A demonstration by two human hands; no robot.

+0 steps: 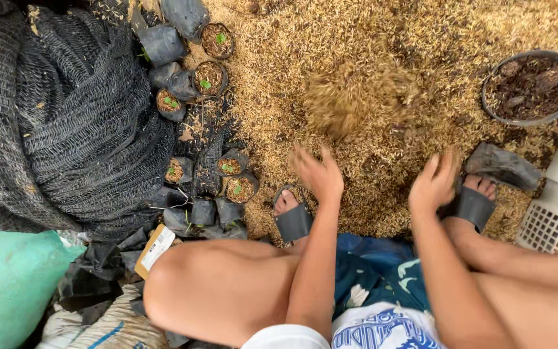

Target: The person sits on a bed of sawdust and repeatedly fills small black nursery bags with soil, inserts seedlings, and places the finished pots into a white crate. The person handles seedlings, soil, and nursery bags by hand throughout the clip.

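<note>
I squat over a wide heap of rice husks [382, 71] on the ground. My left hand [318, 173] is open, fingers spread, just above the husks near my left foot. My right hand [433, 184] is open too, palm down, beside my right foot. A blurred clump of husks [356, 97] is in the air ahead of both hands. Neither hand holds anything that I can see.
Several small black nursery bags with seedlings [209, 79] stand at the left edge of the husks, next to a bundle of black shade netting [72, 123]. A black tub of dark soil [529, 87] sits far right, a white crate [550, 226] nearer, a green sack [8, 278] bottom left.
</note>
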